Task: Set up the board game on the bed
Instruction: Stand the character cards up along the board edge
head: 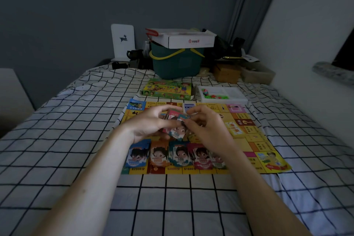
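Yellow squares edge the board [254, 141], which lies flat on the checked bed [76, 140], though both hands and forearms cover much of its middle. Along its near edge I count five piles of notes [138, 154] in a row, left to right blue, orange, teal, pink and a pale one; the fifth is half hidden behind the right wrist and its print is too blurred to read. The left hand [151, 123] hovers above the board, fingers curled round a stack [175, 130] of more notes, the top one showing a cartoon face and "100". The right hand [206, 122] meets it from the other side, fingertips pinching the same stack at its upper edge; how many notes are in it I cannot tell. Beyond the board lies one green game box [168, 90], and just right of it one white tray [223, 95] with small red and green pieces, too tiny to count. Farther back stands a teal basket [177, 63] with a white carton [187, 39] on top, the dark clutter around it hard to make out.
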